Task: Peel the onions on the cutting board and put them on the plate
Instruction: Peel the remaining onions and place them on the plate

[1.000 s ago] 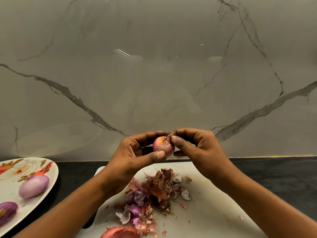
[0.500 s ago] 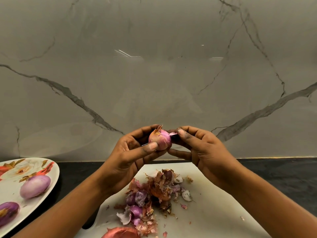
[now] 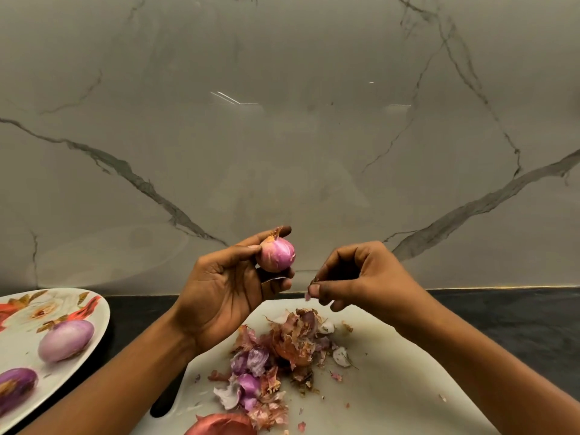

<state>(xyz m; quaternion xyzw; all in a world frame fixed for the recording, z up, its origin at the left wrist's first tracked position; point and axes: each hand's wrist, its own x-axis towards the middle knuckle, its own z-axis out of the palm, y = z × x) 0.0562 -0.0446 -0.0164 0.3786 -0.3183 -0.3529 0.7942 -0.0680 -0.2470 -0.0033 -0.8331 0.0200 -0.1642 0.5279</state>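
My left hand (image 3: 229, 287) holds a small pink onion (image 3: 276, 255) between thumb and fingers above the white cutting board (image 3: 392, 387); a dry tuft of skin still sticks up from its top. My right hand (image 3: 354, 277) hangs to the right of the onion, apart from it, pinching a small scrap of peel (image 3: 308, 296) at its fingertips. A heap of onion skins (image 3: 282, 353) lies on the board below both hands. An unpeeled red onion (image 3: 219, 426) shows at the board's near edge. Two peeled onions (image 3: 66, 340) (image 3: 15, 387) lie on the flowered plate (image 3: 94, 312) at the left.
The board and plate sit on a dark countertop (image 3: 508, 318). A grey marble wall (image 3: 282, 136) rises directly behind them. The board's handle slot (image 3: 164, 400) shows under my left forearm.
My right hand has pulled away from the onion to the right and down with a scrap of peel. My left hand has turned the onion and lifted it slightly.
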